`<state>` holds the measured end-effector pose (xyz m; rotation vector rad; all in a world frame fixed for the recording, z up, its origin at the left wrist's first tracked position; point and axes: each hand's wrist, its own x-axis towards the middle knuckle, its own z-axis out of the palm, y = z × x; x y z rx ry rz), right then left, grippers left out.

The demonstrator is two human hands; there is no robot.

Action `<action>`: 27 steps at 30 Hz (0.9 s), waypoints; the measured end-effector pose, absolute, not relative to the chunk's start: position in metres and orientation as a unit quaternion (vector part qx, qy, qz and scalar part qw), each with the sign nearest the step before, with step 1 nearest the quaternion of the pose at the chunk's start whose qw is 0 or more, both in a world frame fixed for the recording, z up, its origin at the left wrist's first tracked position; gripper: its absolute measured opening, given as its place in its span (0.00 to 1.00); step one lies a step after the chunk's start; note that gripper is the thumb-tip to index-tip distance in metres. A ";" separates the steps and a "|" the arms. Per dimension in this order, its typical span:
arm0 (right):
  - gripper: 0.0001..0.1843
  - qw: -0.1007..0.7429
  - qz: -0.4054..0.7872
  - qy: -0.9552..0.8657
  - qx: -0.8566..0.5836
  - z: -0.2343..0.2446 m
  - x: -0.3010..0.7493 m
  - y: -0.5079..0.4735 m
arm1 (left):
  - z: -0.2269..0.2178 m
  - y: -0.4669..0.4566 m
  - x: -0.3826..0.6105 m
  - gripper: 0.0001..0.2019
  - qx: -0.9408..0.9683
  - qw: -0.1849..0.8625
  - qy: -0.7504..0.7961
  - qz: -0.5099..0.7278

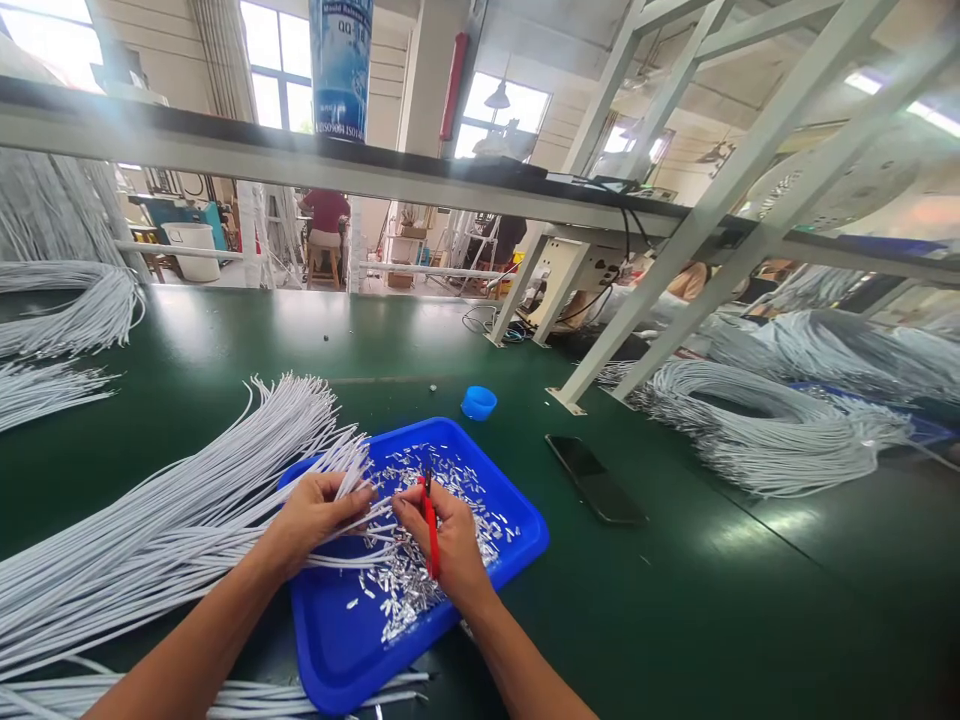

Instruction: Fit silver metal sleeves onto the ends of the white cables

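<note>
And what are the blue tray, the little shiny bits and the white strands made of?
The blue tray looks like hard plastic: smooth, slightly glossy, with a rounded moulded rim. The shiny bits are probably metal, since they gleam silver. The white strands curve gently and look dull, perhaps plastic-coated or woven; I can't tell which.

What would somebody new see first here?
Probably the bright blue tray on the green table, scattered with tiny silvery pieces. Over it, the right hand holds a red tool, and the left hand grips some long white wires.
</note>
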<state>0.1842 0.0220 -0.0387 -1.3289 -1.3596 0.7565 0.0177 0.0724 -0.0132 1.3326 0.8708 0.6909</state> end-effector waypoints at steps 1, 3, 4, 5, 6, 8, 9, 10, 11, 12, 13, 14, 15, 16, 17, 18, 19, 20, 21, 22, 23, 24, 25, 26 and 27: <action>0.10 0.523 0.322 -0.557 -0.558 -0.040 0.183 0.022 | -0.014 0.072 0.018 0.16 0.582 0.646 0.381 0.314; 0.11 0.528 0.336 -0.544 -0.559 -0.042 0.182 0.023 | -0.016 0.072 0.019 0.14 0.587 0.650 0.368 0.312; 0.11 0.529 0.341 -0.541 -0.558 -0.042 0.182 0.023 | -0.016 0.072 0.020 0.14 0.591 0.653 0.364 0.303; 0.12 0.528 0.346 -0.539 -0.557 -0.043 0.183 0.023 | -0.017 0.072 0.020 0.14 0.592 0.655 0.367 0.293; 0.12 0.523 0.352 -0.542 -0.556 -0.043 0.183 0.024 | -0.017 0.072 0.020 0.14 0.590 0.655 0.375 0.287; 0.13 0.496 0.364 -0.561 -0.554 -0.042 0.186 0.024 | -0.017 0.073 0.019 0.14 0.577 0.650 0.394 0.299; 0.13 0.476 0.364 -0.578 -0.554 -0.041 0.188 0.025 | -0.016 0.074 0.018 0.14 0.566 0.650 0.400 0.313; 0.13 0.454 0.355 -0.599 -0.556 -0.040 0.189 0.025 | -0.016 0.075 0.017 0.14 0.552 0.653 0.402 0.327; 0.12 0.429 0.338 -0.621 -0.562 -0.038 0.190 0.025 | -0.015 0.076 0.016 0.14 0.538 0.660 0.400 0.338; 0.12 0.405 0.317 -0.639 -0.572 -0.037 0.191 0.025 | -0.014 0.077 0.015 0.13 0.527 0.668 0.396 0.345; 0.13 0.383 0.294 -0.654 -0.582 -0.036 0.191 0.024 | -0.013 0.078 0.015 0.13 0.522 0.674 0.391 0.348; 0.14 0.364 0.273 -0.665 -0.592 -0.035 0.190 0.024 | -0.013 0.078 0.014 0.14 0.520 0.677 0.387 0.350; 0.15 0.349 0.257 -0.673 -0.599 -0.034 0.190 0.023 | -0.012 0.077 0.014 0.14 0.520 0.677 0.385 0.351; 0.17 0.339 0.248 -0.677 -0.604 -0.034 0.189 0.023 | -0.012 0.077 0.015 0.14 0.524 0.675 0.383 0.351; 0.18 0.332 0.244 -0.679 -0.607 -0.035 0.189 0.023 | -0.012 0.077 0.015 0.14 0.528 0.671 0.383 0.352; 0.19 0.329 0.246 -0.679 -0.608 -0.035 0.188 0.022 | -0.012 0.076 0.016 0.14 0.532 0.666 0.384 0.354; 0.20 0.328 0.250 -0.677 -0.610 -0.036 0.188 0.022 | -0.012 0.075 0.016 0.15 0.536 0.658 0.390 0.356; 0.20 0.329 0.256 -0.673 -0.610 -0.037 0.188 0.023 | -0.012 0.075 0.017 0.15 0.539 0.649 0.398 0.361; 0.21 0.330 0.263 -0.670 -0.611 -0.037 0.188 0.023 | -0.012 0.074 0.018 0.15 0.541 0.637 0.409 0.368; 0.22 0.332 0.267 -0.668 -0.611 -0.037 0.188 0.023 | -0.013 0.074 0.018 0.16 0.542 0.623 0.420 0.376; 0.23 0.334 0.269 -0.665 -0.611 -0.038 0.188 0.023 | -0.013 0.073 0.019 0.16 0.545 0.608 0.430 0.385; 0.23 0.335 0.272 -0.663 -0.612 -0.038 0.188 0.023 | -0.014 0.073 0.019 0.15 0.551 0.592 0.436 0.395; 0.23 0.336 0.277 -0.661 -0.611 -0.038 0.188 0.023 | -0.014 0.074 0.019 0.14 0.562 0.575 0.437 0.404; 0.23 0.338 0.286 -0.660 -0.607 -0.038 0.188 0.023 | -0.015 0.074 0.019 0.13 0.575 0.557 0.436 0.411; 0.24 0.342 0.299 -0.658 -0.601 -0.038 0.188 0.023 | -0.016 0.074 0.018 0.12 0.590 0.540 0.434 0.415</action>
